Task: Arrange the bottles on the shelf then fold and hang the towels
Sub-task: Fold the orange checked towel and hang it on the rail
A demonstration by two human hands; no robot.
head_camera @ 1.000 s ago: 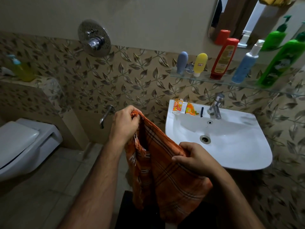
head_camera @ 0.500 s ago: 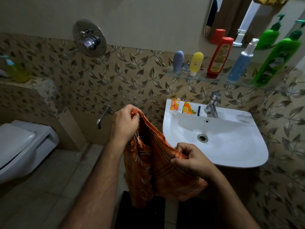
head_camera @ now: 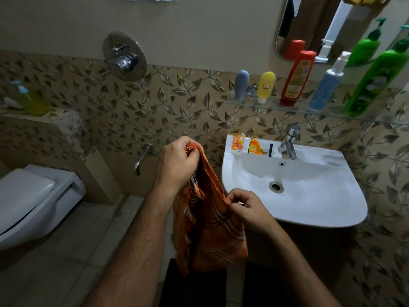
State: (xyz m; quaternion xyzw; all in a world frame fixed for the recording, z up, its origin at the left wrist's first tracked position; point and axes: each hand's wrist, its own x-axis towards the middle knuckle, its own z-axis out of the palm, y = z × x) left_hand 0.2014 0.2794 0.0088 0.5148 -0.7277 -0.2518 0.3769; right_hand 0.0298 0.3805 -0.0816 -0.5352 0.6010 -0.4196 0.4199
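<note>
left hand (head_camera: 177, 162) grips towel (head_camera: 210, 229) top, right hand (head_camera: 247, 207) pinches its edge lower, beside sink (head_camera: 321, 207).

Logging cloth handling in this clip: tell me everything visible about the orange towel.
The towel is thin orange woven cloth with dark and pale check lines and a frayed fringe. It hangs bunched and partly folded in front of the sink. The left hand grips its top; the right hand pinches an edge lower down. Its bottom hangs free.
</note>
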